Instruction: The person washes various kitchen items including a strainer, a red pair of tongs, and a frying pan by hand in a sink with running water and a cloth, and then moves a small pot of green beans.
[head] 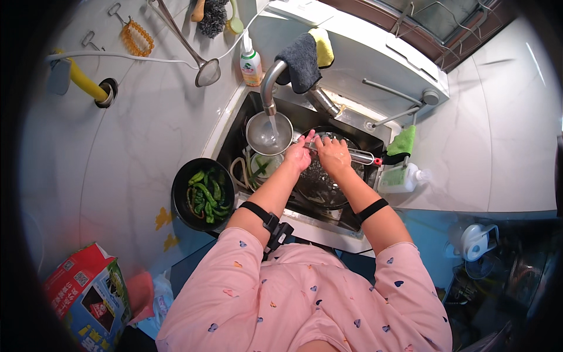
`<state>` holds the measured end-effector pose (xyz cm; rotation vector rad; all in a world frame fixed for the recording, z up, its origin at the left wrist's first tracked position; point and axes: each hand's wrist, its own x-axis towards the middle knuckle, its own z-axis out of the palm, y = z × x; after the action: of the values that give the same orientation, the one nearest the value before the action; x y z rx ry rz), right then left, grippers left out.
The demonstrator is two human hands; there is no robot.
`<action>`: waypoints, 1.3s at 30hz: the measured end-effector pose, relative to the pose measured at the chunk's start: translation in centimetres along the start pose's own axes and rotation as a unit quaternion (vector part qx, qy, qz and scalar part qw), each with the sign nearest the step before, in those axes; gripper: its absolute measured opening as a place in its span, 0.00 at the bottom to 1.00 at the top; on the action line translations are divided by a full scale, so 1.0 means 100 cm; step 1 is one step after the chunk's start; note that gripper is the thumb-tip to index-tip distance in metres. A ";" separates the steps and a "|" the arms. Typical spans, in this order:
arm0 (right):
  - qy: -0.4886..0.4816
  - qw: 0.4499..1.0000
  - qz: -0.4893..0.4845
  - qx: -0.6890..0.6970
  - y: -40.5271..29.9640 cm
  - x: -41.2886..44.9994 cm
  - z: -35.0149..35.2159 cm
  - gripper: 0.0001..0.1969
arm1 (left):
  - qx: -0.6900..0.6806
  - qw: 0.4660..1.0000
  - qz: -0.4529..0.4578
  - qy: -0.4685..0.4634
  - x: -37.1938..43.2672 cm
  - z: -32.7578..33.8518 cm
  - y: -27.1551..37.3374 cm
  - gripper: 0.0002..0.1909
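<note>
Water runs from the curved faucet (267, 90) into a round metal mesh strainer (269, 133) over the sink (378, 145). The strainer's metal handle (363, 157) extends to the right. My left hand (299, 155) is at the handle's near end, beside the strainer's rim, palm turned up with some fingers apart. My right hand (333, 153) lies over the handle, its fingers curled onto it. Below my hands a dark, wet pan (323, 187) sits in the sink. A bowl (267, 166) with green scraps stands under the strainer's near side.
A black bowl (177, 207) of green peppers stands left of the sink. A spray bottle (251, 66) is behind it, and a white pump bottle (398, 178) lies to the right. Grey (299, 61) and yellow cloths (323, 46) hang over the faucet.
</note>
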<state>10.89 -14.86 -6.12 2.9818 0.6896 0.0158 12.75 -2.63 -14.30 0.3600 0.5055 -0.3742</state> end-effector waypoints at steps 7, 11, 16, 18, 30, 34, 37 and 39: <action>-0.068 0.996 -0.021 0.054 0.000 -0.001 -0.013 0.08 | 0.021 0.999 -0.019 0.016 -0.009 -0.008 0.010 0.11; -0.177 0.973 0.007 0.147 -0.001 0.002 -0.024 0.12 | 0.007 0.999 0.023 0.037 -0.024 -0.006 0.017 0.08; -0.226 0.933 0.030 0.280 -0.001 0.009 -0.008 0.15 | 0.063 0.993 0.061 0.075 -0.040 0.003 0.026 0.08; -0.234 0.932 0.035 0.275 -0.006 0.011 -0.010 0.14 | 0.080 0.988 0.074 0.107 -0.038 0.000 0.031 0.08; -0.159 0.923 0.078 0.341 -0.026 0.003 -0.004 0.15 | 0.127 0.977 0.083 0.148 -0.047 -0.004 0.037 0.08; -0.179 0.867 0.120 0.449 -0.009 -0.008 0.013 0.15 | 0.177 0.971 0.060 0.146 -0.043 -0.005 0.024 0.07; -0.216 0.821 0.141 0.509 0.000 -0.015 0.014 0.15 | 0.184 0.971 0.042 0.145 -0.046 -0.005 0.017 0.07; -0.245 0.821 0.149 0.493 0.000 -0.017 0.006 0.15 | 0.203 0.966 0.035 0.156 -0.042 -0.013 0.015 0.08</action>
<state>9.38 -15.67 -6.73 3.6670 0.1402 -1.4559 9.46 0.29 -12.83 0.8400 0.7230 -0.3541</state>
